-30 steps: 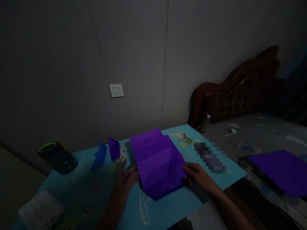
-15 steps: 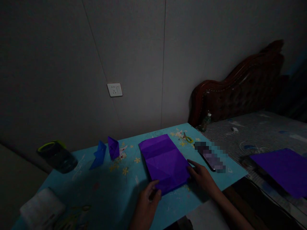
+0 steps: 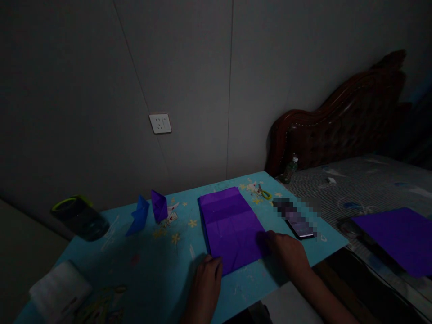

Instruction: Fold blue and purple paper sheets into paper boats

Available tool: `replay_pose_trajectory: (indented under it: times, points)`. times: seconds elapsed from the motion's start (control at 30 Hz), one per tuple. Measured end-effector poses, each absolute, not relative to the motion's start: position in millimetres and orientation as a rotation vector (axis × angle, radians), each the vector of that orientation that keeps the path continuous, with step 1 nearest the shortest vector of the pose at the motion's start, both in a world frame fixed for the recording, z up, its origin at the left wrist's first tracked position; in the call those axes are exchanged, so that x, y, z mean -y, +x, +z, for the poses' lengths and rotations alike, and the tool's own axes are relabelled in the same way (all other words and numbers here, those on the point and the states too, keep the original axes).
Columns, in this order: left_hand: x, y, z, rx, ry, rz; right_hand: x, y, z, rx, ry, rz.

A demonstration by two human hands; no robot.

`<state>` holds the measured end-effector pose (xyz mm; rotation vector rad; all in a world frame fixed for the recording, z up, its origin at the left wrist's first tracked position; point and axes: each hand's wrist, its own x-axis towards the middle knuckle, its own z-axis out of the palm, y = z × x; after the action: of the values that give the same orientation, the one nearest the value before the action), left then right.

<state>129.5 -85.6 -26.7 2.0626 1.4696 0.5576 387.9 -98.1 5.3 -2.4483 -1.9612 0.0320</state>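
A folded purple paper sheet [image 3: 230,225] lies flat on the light blue table [image 3: 162,265] in front of me. My left hand [image 3: 206,281] rests at the sheet's near left corner with its fingers curled and pressed on the edge. My right hand [image 3: 286,252] lies on the sheet's near right edge, fingers flat and pressing down. Two small folded paper shapes, one blue [image 3: 139,216] and one purple [image 3: 159,206], stand further back on the left.
A dark jar with a green rim [image 3: 79,217] sits at the table's far left, a white roll [image 3: 59,290] at the near left. A phone [image 3: 297,220] and small scissors [image 3: 263,193] lie to the right. A bed with another purple sheet [image 3: 401,236] stands beside the table.
The purple sheet was folded over from the left into a narrower rectangle. My left hand moved from its left side to its near corner; my right hand slid onto the near right edge.
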Motion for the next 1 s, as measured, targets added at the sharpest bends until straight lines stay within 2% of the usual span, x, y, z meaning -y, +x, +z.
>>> replay_pose_trajectory:
  times: [0.07, 0.13, 0.3, 0.37, 0.5, 0.67, 0.77, 0.87, 1.0]
  points:
    - [88.4, 130.7, -21.9, -1.480, 2.129, 0.487, 91.0, 377.4, 16.9, 2.038, -2.386, -0.201]
    - [90.7, 132.0, -14.5, -1.493, 2.185, 0.395, 79.2, 361.7, 24.4, 2.113, -2.241, -0.295]
    - [95.3, 134.5, -7.0, -1.559, 2.320, 0.192, 44.9, 319.3, 13.9, 2.311, -1.733, -0.042]
    - [97.8, 135.5, -12.2, -1.595, 2.374, 0.159, 36.3, 311.3, 1.2, 2.356, -1.659, 0.080]
    - [102.9, 139.4, -21.1, -1.651, 2.439, 0.087, 29.8, 310.3, -21.8, 2.348, -1.687, 0.265]
    - [100.8, 140.5, -4.5, -1.520, 2.468, 0.072, 31.2, 311.7, -24.0, 2.327, -1.673, 0.261]
    - [87.2, 133.3, 11.7, -1.468, 2.464, 0.278, 30.3, 319.6, -12.5, 2.218, -1.707, 0.168]
    - [64.2, 124.0, 20.1, -1.521, 2.416, 0.475, 25.0, 339.9, 0.1, 1.980, -1.928, 0.051]
    - [35.8, 119.0, 13.4, -1.629, 2.248, 0.556, 16.1, 371.1, 4.2, 1.775, -2.120, 0.051]
